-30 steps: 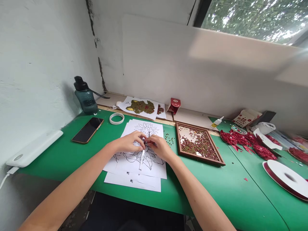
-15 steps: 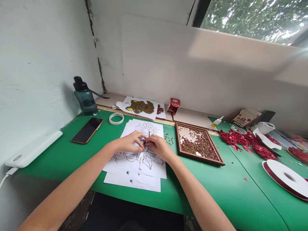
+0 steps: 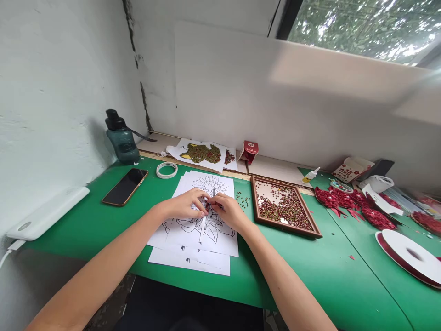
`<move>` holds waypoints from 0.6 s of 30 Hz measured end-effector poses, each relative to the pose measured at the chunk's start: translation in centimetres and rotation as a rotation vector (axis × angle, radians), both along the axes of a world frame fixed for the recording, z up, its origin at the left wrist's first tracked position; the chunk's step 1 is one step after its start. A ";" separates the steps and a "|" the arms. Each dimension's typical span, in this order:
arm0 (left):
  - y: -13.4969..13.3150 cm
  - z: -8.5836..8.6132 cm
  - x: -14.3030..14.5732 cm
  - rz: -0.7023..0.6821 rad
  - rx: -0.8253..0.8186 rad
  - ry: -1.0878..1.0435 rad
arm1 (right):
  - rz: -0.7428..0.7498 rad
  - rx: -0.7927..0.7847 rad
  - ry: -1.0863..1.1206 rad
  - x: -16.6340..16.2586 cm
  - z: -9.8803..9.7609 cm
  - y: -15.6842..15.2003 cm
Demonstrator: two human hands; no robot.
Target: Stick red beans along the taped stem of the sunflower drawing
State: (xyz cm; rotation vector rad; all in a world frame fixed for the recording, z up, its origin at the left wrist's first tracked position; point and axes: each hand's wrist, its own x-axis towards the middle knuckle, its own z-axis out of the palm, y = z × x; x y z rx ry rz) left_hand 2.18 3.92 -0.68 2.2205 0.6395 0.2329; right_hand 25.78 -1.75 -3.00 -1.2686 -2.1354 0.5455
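Both hands meet over a line drawing of a flower (image 3: 206,230) on the top white sheet. A few small dark red beans (image 3: 207,207) lie at the flower's centre, between my fingertips. My left hand (image 3: 188,203) comes from the left with bent fingers, its thumb and index apart beside the beans. From the right, my right hand (image 3: 225,208) has thumb and fingertips pinched together at the same spot. Whatever is in that pinch is too small and covered to name. More sheets lie under the drawing.
Right of the papers stands a wooden-framed tray (image 3: 285,207) of mixed beans, with loose beans (image 3: 243,200) beside it. A phone (image 3: 126,186), tape roll (image 3: 166,170) and bottle (image 3: 120,138) are left. Glue (image 3: 310,175), red decorations (image 3: 344,200) and a ribbon spool (image 3: 409,253) lie right.
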 end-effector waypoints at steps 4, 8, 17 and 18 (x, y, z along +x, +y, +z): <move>0.0 0.2 0.0 -0.005 0.004 0.021 | 0.005 0.007 0.000 0.0 -0.1 0.0; -0.1 0.4 0.0 -0.003 -0.010 0.031 | 0.005 0.008 0.000 0.1 -0.1 0.1; 0.0 0.1 0.0 0.003 -0.009 -0.019 | 0.012 0.041 0.030 0.1 -0.1 0.0; 0.0 0.2 0.0 0.009 -0.004 -0.028 | 0.010 0.042 0.043 0.1 -0.1 0.0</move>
